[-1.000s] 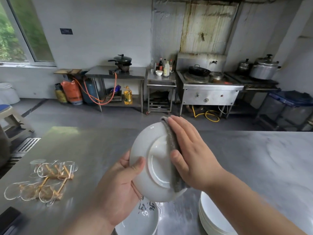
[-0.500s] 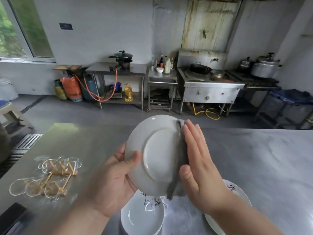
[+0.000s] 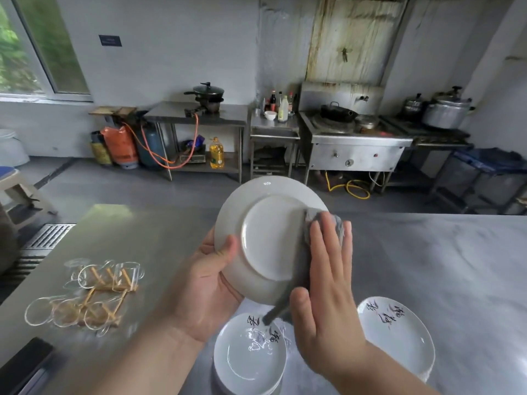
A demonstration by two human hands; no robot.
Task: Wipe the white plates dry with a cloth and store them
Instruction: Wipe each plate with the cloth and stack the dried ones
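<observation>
A white plate is held up over the steel table, its underside facing me. My left hand grips its left rim, thumb on the back. My right hand presses a grey cloth flat against the plate's right side, fingers straight, thumb under the cloth's hanging end. Below, a stack of white plates with black lettering sits at the table's near edge. A second white plate with lettering lies to the right.
The steel table stretches left and right. Several clear glasses with wooden sticks lie at the left. A dark object sits at the near left corner. Stoves, pots and gas cylinders stand along the far wall.
The plate has turned to show more of its underside. My right hand with the cloth has slid down its right side. The view has tilted down, showing more of the plates below.
</observation>
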